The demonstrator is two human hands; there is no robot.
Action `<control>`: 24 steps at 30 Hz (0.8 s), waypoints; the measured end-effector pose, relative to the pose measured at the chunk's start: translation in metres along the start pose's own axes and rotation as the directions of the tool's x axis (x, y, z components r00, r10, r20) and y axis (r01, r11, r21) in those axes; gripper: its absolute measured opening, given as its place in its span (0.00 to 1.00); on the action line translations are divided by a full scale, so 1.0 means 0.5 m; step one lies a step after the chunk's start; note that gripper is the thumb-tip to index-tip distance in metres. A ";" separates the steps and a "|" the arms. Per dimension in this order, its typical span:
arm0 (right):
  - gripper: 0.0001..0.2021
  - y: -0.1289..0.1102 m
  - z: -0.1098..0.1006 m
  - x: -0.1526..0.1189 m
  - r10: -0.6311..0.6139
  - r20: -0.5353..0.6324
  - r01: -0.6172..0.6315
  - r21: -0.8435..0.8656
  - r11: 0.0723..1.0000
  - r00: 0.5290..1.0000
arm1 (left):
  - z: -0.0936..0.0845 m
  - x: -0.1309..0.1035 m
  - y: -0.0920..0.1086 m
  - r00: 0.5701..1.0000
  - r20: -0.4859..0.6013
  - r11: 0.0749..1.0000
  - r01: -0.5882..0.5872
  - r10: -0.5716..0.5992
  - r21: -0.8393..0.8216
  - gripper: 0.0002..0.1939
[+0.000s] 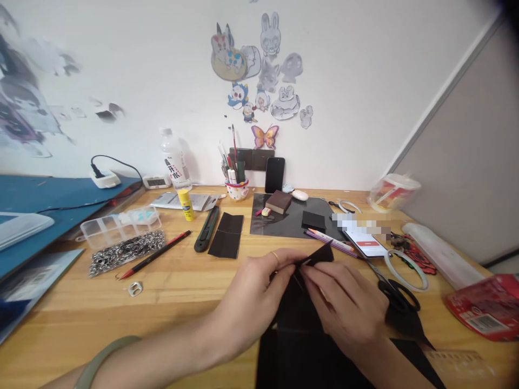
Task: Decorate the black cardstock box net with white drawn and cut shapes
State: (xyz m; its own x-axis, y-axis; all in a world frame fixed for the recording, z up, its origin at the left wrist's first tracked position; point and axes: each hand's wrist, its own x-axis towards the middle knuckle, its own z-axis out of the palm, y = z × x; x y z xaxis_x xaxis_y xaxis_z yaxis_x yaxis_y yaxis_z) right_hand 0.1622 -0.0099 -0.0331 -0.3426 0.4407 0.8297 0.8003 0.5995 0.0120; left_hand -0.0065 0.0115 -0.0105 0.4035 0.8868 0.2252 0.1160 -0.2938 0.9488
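Observation:
Both hands meet near the centre of the desk, over black paper. My left hand pinches the paper's upper edge between thumb and fingers; a ring is on one finger. Close beside it, my right hand is closed on the same paper, just right of the left fingertips. A pointed black flap sticks up behind the fingers. More black sheet lies below the hands at the front edge. What sits between the fingertips is partly hidden.
On the left are a cutter, a folded black piece, a glue stick, a red-black pencil and a box of metal tabs. Scissors, a phone, a ruler and a red packet lie right.

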 end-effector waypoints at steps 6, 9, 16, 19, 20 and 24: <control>0.13 -0.003 0.016 0.003 -0.028 0.025 0.024 0.136 0.990 0.999 | 0.008 0.013 -0.016 0.971 0.053 0.824 0.225 -0.232 -0.520 0.16; 0.14 -0.004 0.026 0.003 -0.002 0.116 -0.023 0.208 0.978 0.993 | 0.006 0.019 -0.021 0.957 0.016 0.775 0.243 -0.288 -0.584 0.15; 0.11 -0.008 0.029 -0.008 0.138 0.133 -0.169 0.259 0.951 0.981 | 0.007 0.015 -0.014 0.946 0.093 0.715 0.296 -0.310 -0.633 0.12; 0.10 -0.007 0.029 -0.013 0.054 0.120 -0.086 0.281 0.956 0.991 | 0.003 0.014 -0.024 0.924 0.166 0.764 0.379 -0.345 -0.522 0.03; 0.10 -0.006 0.030 -0.014 0.019 0.120 -0.051 0.269 0.962 0.993 | 0.002 0.014 -0.029 0.913 0.173 0.774 0.406 -0.370 -0.486 0.04; 0.09 -0.003 0.032 -0.009 -0.042 0.142 0.004 0.261 0.965 0.989 | -0.001 0.013 -0.048 0.898 0.148 0.790 0.436 -0.415 -0.432 0.09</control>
State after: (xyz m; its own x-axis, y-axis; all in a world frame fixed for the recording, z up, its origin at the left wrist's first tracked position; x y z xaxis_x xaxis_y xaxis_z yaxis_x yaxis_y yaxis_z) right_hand 0.1548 -0.0020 -0.0457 -0.4423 0.5051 0.7411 0.6430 0.7546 -0.1306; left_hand -0.0074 0.0245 -0.0316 0.4485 0.8652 -0.2240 -0.1244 0.3086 0.9430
